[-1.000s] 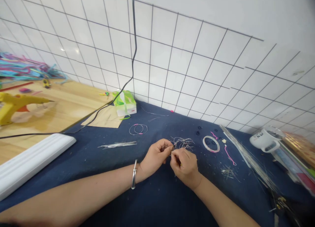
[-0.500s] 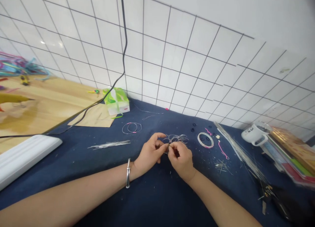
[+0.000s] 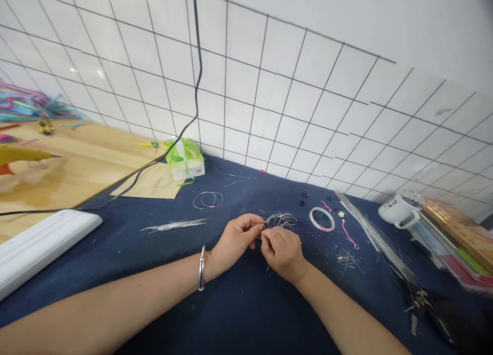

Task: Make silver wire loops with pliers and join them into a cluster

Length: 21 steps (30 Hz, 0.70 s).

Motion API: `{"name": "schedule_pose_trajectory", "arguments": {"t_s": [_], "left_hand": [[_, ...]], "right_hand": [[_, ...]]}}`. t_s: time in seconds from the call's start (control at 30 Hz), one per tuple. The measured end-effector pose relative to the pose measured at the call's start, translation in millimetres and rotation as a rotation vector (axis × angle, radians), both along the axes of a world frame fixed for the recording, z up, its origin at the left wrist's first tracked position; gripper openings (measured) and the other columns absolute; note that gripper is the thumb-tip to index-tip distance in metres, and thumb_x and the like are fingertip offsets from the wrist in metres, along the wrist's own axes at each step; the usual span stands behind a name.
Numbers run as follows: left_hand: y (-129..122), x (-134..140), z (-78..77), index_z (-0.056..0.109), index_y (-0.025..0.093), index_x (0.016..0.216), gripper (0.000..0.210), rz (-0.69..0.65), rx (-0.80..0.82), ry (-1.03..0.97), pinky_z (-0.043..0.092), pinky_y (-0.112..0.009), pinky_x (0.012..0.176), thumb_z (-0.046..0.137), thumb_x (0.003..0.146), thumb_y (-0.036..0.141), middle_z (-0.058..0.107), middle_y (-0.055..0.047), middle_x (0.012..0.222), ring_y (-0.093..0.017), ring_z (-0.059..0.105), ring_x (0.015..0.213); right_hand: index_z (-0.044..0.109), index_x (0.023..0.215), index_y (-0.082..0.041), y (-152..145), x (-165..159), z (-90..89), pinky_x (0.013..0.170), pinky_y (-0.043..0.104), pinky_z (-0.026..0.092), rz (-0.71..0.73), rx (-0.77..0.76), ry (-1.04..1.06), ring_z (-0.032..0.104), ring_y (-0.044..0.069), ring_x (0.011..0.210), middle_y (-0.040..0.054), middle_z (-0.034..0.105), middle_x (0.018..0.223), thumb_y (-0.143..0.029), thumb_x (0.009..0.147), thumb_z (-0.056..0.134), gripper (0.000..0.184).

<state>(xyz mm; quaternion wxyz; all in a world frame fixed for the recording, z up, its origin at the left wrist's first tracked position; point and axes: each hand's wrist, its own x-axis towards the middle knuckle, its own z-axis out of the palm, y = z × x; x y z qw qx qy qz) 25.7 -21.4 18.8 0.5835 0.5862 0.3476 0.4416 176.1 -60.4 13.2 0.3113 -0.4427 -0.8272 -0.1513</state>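
Left hand (image 3: 238, 238): thumb and forefinger pinch the near, dark end of a wire bunch (image 3: 284, 220), located above the blue cloth (image 3: 239, 314), loops fanning out beyond the knuckles. Right hand (image 3: 284, 251): fingers curled and pressed together at that same end; whether they pinch wire cannot be told. White ring (image 3: 327, 230) and loose clippings (image 3: 347, 259) lie to the right, straight wires (image 3: 176, 225) to the left.

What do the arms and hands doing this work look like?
They are a person's, not a machine's. The left hand and right hand are ungloved, and both forearms show no sleeves. A shiny silver bangle circles the left wrist.
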Motion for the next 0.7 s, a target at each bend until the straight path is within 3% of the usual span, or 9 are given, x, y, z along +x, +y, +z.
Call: {"name": "schedule_pose_trajectory", "arguments": {"t_s": [0.13,0.33,0.5,0.7], "left_hand": [[5,-1,-0.2,0.056,0.015,0.087,0.018,0.067,0.004,-0.039,0.035,-0.017,0.047,0.054,0.080,0.032,0.055,0.002,0.067,-0.004,0.044,0.046],[9,-2,-2.1,0.055,0.015,0.087,0.019,0.103,-0.012,-0.089,0.034,-0.017,0.047,0.053,0.081,0.033,0.057,0.001,0.070,-0.004,0.043,0.046],[4,-1,-0.1,0.055,0.015,0.086,0.016,0.074,0.019,-0.065,0.034,-0.017,0.046,0.051,0.081,0.031,0.056,0.002,0.070,-0.004,0.043,0.045],[-2,1,0.8,0.055,0.015,0.084,0.014,0.015,0.052,-0.024,0.035,-0.017,0.044,0.051,0.082,0.028,0.054,0.002,0.069,-0.004,0.044,0.045]], "right_hand": [[0.056,0.077,-0.018,1,4,5.7,0.062,0.027,0.042,0.003,-0.041,0.127,0.051,0.013,0.063,0.0019,0.055,0.066,-0.016,0.080,0.049,0.008],[0.059,0.079,-0.019,12,12,13.1,0.065,0.025,0.043,-0.244,-0.141,0.476,0.051,0.013,0.064,0.0016,0.056,0.070,-0.022,0.082,0.046,0.013],[0.061,0.085,-0.019,20,14,5.9,0.069,0.026,0.044,-0.304,-0.225,0.562,0.056,0.015,0.071,0.0034,0.062,0.079,-0.029,0.082,0.047,0.017],[0.060,0.085,-0.018,23,15,-2.2,0.061,0.025,0.045,-0.375,-0.287,0.604,0.054,0.015,0.061,0.0016,0.060,0.068,-0.037,0.078,0.052,0.022]]}}
